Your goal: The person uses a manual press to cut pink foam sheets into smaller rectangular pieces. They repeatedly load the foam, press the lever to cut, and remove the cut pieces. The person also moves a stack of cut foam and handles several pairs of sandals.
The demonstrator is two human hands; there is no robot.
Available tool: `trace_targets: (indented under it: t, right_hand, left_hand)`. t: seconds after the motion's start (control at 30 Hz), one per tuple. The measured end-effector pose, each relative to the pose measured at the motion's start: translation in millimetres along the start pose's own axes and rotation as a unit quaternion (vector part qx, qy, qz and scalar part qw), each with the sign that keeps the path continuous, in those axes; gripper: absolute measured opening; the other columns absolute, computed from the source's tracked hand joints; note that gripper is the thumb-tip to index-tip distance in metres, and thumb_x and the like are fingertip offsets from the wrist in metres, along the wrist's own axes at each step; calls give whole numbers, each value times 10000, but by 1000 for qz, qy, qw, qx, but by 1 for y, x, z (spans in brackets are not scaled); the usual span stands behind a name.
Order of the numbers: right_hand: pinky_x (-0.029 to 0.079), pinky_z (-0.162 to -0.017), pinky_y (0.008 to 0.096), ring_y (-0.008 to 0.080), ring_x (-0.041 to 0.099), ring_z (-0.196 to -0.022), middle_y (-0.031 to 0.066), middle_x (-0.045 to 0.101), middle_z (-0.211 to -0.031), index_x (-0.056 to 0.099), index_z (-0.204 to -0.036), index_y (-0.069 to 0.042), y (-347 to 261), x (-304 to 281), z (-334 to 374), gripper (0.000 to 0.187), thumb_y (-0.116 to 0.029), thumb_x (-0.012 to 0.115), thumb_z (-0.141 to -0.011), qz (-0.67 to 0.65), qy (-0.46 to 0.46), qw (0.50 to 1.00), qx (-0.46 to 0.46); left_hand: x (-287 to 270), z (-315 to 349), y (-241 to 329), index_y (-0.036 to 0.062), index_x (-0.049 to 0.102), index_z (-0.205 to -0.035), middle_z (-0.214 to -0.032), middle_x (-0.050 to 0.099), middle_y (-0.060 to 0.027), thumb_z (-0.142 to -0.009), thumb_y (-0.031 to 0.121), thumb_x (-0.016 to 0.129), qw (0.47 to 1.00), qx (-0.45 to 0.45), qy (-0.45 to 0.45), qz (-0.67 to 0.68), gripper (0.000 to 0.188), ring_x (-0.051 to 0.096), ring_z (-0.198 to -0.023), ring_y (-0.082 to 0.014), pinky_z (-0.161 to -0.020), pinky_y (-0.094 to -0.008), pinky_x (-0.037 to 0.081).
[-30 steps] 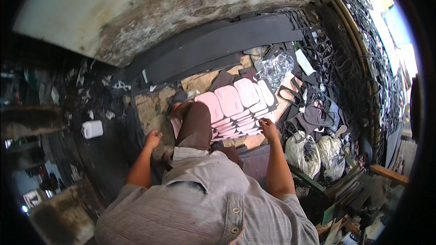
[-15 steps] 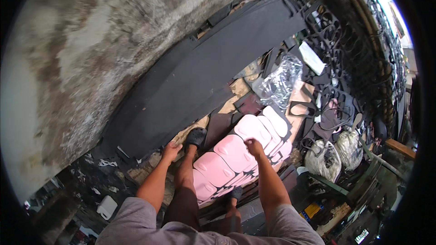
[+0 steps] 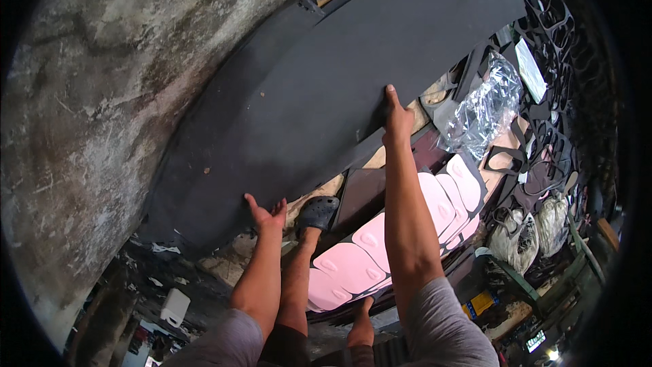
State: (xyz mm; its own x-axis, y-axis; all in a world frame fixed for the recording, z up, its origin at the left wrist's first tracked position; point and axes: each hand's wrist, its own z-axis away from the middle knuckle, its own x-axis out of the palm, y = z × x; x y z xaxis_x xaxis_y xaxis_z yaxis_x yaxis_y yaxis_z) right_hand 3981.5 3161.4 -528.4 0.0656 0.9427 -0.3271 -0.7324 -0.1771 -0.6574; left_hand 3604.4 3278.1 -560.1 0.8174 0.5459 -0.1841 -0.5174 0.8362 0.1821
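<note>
A large black foam-like sheet spreads from lower left to upper right along the wall, on top of others like it. My right hand is at its near edge, thumb on top and the other fingers hidden at the edge, gripping it. My left hand is at the sheet's lower edge further left, fingers spread and thumb tip touching the black surface. Beside my right forearm lie pink-and-white moulded sole-shaped sheets, stacked in overlapping rows.
A stained concrete wall rises at the left. My foot in a black clog stands between the sheets. Crumpled clear plastic, black cut-out offcuts, stuffed white sacks and a white jerrycan lie around.
Both hands have come to the black sheet's near edge; the right one moved up and away from the pink stack. My left hand has opened. The view has shifted nearer the sheet.
</note>
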Motion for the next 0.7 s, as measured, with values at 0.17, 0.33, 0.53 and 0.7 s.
trace_targets:
  t: [0.17,0.33,0.53,0.7]
  right_hand:
    - [481,-958,368,264,626,-1043,165,638,-1170,555,-1240,68,-59,-13,55,608,-278,800,-804,-114,-153,972,-139]
    - [516,-947,450,322,613,-1070,208,570,-1243,437,-1349,42,-109,-13,45,682,-267,757,-832,-349,-181,917,63]
    - [536,-893,445,320,618,-1051,196,596,-1189,409,-1322,46,-107,-95,177,642,-140,736,-802,-283,-141,948,-30]
    - [484,-985,407,291,604,-1114,210,583,-1249,368,-1353,50,-113,-192,246,689,-55,693,-755,-145,-71,987,-25]
  left_hand:
    - [-16,71,26,76,558,-1187,-1095,546,-55,-574,609,897,997,15,-26,66,880,498,-836,-197,-681,-341,458]
    - [-3,166,101,79,679,-929,-895,702,-12,-779,416,822,989,50,-101,-95,396,585,-634,-163,-512,-276,472]
    - [-114,286,170,106,698,-1034,-1032,721,-18,-845,413,730,951,142,-163,-221,362,562,-575,-110,-493,-225,474]
    - [-250,363,249,180,374,-1465,-1349,568,-75,-881,241,674,781,387,-169,-459,659,634,-892,-210,-642,-263,529]
